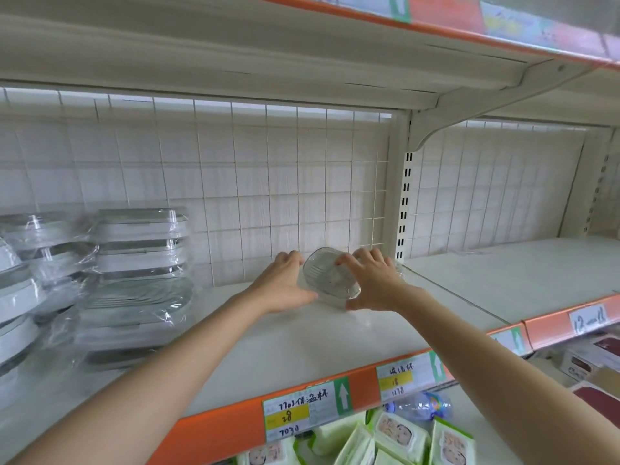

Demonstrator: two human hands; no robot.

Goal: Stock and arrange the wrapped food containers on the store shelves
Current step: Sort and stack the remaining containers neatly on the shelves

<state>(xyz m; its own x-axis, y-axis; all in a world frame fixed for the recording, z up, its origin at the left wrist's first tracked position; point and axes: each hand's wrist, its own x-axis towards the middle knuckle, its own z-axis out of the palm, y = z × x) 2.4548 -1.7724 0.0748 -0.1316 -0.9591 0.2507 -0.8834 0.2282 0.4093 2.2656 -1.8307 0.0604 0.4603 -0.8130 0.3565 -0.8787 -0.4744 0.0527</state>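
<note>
A: A clear, ribbed container (330,278) is seen on the white shelf (295,337), against a white wire grid (235,182).

B: Orange is noted along the shelf's front strip (214,427). A price label (302,411) in white is marked with a yellow band, dark handwriting and a green panel with a white arrow.

A: At left, white and grey stacked containers (141,250) are seen under glossy clear wrap.

B: Below, pale green packs (399,437) are spotted.

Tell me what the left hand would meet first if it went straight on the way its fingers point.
Probably the wire grid behind the shelf. The left hand holds the container at its side, fingers pointing toward the back; depth is unclear.
</note>
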